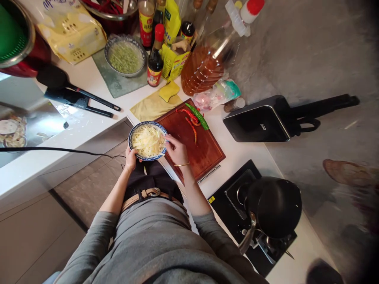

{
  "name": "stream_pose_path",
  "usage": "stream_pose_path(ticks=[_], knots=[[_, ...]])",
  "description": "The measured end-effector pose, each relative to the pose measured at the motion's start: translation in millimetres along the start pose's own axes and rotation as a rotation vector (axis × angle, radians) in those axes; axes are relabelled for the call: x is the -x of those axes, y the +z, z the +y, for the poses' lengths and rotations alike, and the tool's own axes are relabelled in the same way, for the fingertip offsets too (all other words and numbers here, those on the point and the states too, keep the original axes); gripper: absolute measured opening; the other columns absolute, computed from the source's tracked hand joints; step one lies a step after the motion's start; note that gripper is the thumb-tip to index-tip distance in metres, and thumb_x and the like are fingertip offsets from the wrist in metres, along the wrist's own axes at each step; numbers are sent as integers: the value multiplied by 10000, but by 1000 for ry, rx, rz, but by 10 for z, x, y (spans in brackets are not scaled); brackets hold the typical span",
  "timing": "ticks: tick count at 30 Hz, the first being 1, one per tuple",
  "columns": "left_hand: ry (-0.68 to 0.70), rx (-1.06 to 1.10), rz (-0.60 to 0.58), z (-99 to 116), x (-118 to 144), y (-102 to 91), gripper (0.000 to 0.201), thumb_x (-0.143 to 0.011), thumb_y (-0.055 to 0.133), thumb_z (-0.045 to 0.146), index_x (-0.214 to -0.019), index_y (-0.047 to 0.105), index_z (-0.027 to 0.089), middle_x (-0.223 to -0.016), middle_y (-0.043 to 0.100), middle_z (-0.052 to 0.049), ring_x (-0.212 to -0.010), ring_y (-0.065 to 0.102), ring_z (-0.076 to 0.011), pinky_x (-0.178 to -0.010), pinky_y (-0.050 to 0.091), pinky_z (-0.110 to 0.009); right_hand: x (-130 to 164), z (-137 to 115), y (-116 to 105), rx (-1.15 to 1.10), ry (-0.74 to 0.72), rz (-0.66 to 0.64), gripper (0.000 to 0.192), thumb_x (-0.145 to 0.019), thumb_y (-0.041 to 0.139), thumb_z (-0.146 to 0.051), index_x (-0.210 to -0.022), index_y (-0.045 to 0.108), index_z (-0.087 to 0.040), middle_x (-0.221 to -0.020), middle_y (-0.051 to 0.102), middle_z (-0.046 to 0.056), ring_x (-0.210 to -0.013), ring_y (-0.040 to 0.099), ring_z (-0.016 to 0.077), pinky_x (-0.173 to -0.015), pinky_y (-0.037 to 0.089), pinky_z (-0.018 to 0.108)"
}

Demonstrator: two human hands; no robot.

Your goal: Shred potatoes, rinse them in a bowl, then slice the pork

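One blue-and-white bowl (151, 158) of pale shreds (148, 139), gripped by the left hand (130, 159), the right hand (177, 150) (fingers bent, hold unclear) at its opposite rim.

A white counter (248, 152) turns a corner, with a sink (20, 90) set into its left stretch under bright glare. Beyond stands a mottled grey wall (310, 55); below, grey-brown floor tiles (91, 173) meet pale cabinet fronts (29, 236).

Both forearms (114, 190) extend forward, left grip (130, 157) curled, right grip's (177, 151) fingers (169, 138) bent.
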State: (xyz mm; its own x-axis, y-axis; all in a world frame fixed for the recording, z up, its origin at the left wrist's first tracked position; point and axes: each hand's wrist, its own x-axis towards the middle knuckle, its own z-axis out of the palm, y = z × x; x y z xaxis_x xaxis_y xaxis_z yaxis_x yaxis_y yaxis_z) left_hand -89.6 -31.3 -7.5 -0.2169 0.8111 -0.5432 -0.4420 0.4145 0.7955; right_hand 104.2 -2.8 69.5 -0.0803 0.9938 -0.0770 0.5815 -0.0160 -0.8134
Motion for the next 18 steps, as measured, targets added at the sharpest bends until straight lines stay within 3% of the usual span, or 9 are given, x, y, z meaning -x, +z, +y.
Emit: stream_pose_path(ticks=[2,6,9,14,18], knots=[[9,11,39,21,-21,-28,284,-511,499,202,-794,491,180,-499,532,73,-262,426,-81,-243,322,-171,6,249,-121,63,150,92,278,-849,453,-218,-1048,641,-167,-1079,670,89,-993,619,159,-905,465,297],[48,38,117,75,-56,-77,297,-504,490,203,-800,492,177,-558,564,65,-289,444,-74,-254,326,-163,60,640,-180,341,439,-24,254,-745,619,-265,-944,646,-110,-932,688,129,-849,641,200,-802,490,321],[66,53,132,106,-66,-107,315,-500,484,205,-814,495,177,-593,577,57,-301,444,-69,-259,330,-165,118,711,-53,457,430,-70,250,-739,628,-278,-940,639,-130,-946,674,115,-841,628,182,-782,477,289],[78,46,143,93,-60,-139,314,-509,473,200,-821,499,174,-619,577,46,-322,441,-61,-275,336,-163,127,637,123,588,434,-114,218,-756,496,-91,-889,662,-140,-910,688,110,-825,636,181,-748,464,269],[72,16,121,46,-48,-149,320,-517,477,188,-836,499,178,-572,551,58,-305,436,-69,-271,328,-167,67,540,49,464,469,-102,181,-705,544,-87,-831,668,-125,-811,702,96,-755,650,189,-721,487,280]])
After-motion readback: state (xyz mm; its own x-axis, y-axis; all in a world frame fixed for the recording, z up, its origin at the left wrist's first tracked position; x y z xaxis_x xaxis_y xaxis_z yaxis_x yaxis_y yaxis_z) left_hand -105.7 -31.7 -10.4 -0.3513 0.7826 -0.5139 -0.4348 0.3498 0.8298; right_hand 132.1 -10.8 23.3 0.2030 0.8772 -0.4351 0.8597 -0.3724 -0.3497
